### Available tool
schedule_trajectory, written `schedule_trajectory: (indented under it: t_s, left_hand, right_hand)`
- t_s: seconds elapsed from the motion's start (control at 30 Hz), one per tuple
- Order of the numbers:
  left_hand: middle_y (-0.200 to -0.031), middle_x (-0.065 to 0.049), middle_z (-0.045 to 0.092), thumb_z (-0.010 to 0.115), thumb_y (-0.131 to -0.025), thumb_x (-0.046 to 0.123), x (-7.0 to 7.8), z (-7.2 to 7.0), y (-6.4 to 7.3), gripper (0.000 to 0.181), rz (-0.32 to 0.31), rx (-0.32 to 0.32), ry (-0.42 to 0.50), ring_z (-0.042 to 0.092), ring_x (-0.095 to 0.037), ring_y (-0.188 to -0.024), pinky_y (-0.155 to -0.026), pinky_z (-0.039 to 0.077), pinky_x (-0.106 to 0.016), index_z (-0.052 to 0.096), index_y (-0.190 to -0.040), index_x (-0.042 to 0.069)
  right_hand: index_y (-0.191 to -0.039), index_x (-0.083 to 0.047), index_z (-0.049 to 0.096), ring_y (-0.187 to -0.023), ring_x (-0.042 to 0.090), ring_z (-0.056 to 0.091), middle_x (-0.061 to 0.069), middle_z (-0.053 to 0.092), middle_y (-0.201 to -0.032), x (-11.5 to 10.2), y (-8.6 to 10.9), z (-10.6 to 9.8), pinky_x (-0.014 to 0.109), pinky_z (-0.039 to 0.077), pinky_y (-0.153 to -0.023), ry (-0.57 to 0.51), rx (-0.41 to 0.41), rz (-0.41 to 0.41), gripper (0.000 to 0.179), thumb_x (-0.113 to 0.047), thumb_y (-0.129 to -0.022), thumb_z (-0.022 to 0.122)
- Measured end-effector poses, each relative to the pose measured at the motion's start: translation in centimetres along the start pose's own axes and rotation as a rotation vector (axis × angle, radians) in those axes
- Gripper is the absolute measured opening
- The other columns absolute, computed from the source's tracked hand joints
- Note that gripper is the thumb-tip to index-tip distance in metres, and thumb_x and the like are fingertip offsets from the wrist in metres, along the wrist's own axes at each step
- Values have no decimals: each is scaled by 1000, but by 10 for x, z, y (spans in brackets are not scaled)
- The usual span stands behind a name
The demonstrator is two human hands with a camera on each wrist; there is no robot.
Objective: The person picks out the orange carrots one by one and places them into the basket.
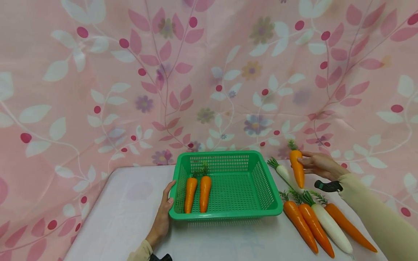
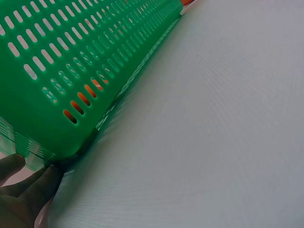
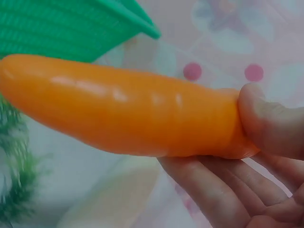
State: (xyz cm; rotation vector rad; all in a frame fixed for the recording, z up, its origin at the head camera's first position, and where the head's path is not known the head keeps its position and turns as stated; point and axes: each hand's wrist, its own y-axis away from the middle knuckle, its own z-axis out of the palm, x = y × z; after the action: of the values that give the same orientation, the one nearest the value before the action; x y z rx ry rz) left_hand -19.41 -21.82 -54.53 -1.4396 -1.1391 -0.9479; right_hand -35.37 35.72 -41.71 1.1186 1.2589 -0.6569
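Note:
My right hand (image 1: 318,165) holds an orange carrot (image 1: 297,168) with a green tuft up and its tip pointing down, over the table right of the basket. In the right wrist view the thumb (image 3: 273,123) presses one side of the carrot's thick end, and the fingers lie behind it. My left hand (image 1: 161,215) touches the left side of a green plastic basket (image 1: 225,216), thumb near the rim, fingers extended along the outer wall. Two carrots (image 1: 205,194) lie side by side in the basket's left part.
Right of the basket, several carrots (image 1: 300,226) and a white radish (image 1: 331,226) lie on the white-covered table (image 1: 130,203). Another white radish (image 1: 283,173) lies farther back, beneath the raised carrot. A pink floral cloth (image 1: 209,79) hangs behind the table.

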Motion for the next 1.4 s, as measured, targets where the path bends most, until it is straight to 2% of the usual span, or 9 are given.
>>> schedule_trajectory:
  t_s: [0.13,0.27,0.53,0.7,0.87,1.2,1.33,1.4]
  left_hand:
    - [-177,-7,15,26,-112,32,0,0,0,57,6,-1,0,11,-37,-161,-120,4,-80,24,-169,32]
    - [-177,-7,15,26,-112,31,1,-1,0,57,14,-4,-3,11,-37,-161,-120,4,-80,24,-169,32]
    - [-177,-8,15,26,-112,31,0,-1,1,57,6,-5,7,12,-36,-161,-121,4,-79,24,-169,32]
    - [-177,-7,15,26,-112,32,0,0,1,57,4,-5,13,12,-36,-161,-120,4,-80,24,-169,32]
    - [-177,-8,14,26,-112,33,1,0,0,57,-5,-5,15,12,-36,-161,-121,5,-80,24,-169,33]
    - [-178,-7,13,25,-112,34,1,0,0,56,-14,-11,17,16,-38,-160,-121,8,-79,23,-169,33]
    - [-178,-8,13,24,-112,34,1,1,0,56,-18,-13,25,19,-39,-158,-122,12,-77,23,-168,34]
    - [-178,-8,12,24,-112,35,0,1,0,56,-20,-11,27,18,-39,-159,-122,11,-77,23,-168,34]
  right_hand:
    - [-156,5,32,-106,16,76,-4,75,-113,-9,-3,13,39,62,-95,-12,-27,-7,54,-16,-112,54]
    - [-157,4,32,-106,17,76,-3,74,-113,-16,-6,25,38,62,-94,-27,-30,0,54,-15,-111,54]
    - [-164,11,14,-102,13,73,-7,72,-111,-24,-13,48,36,62,-93,0,-40,-18,69,-16,-112,51]
    - [-162,12,18,-100,12,73,-7,72,-110,-27,-17,61,35,61,-93,3,-59,-37,65,-16,-113,50]
    - [-164,11,14,-100,11,74,-7,73,-110,-32,-24,77,33,62,-92,7,-96,-76,65,-14,-113,47]
    - [-164,10,19,-98,15,75,-2,72,-110,-37,-40,124,35,63,-91,43,-147,-100,66,-14,-112,52]
    - [-164,12,18,-98,14,75,2,73,-112,-34,-46,145,38,63,-90,58,-112,-94,73,-14,-109,58]
    - [-163,13,18,-98,15,76,8,74,-116,-32,-49,155,41,63,-90,51,-86,-92,76,-12,-107,62]
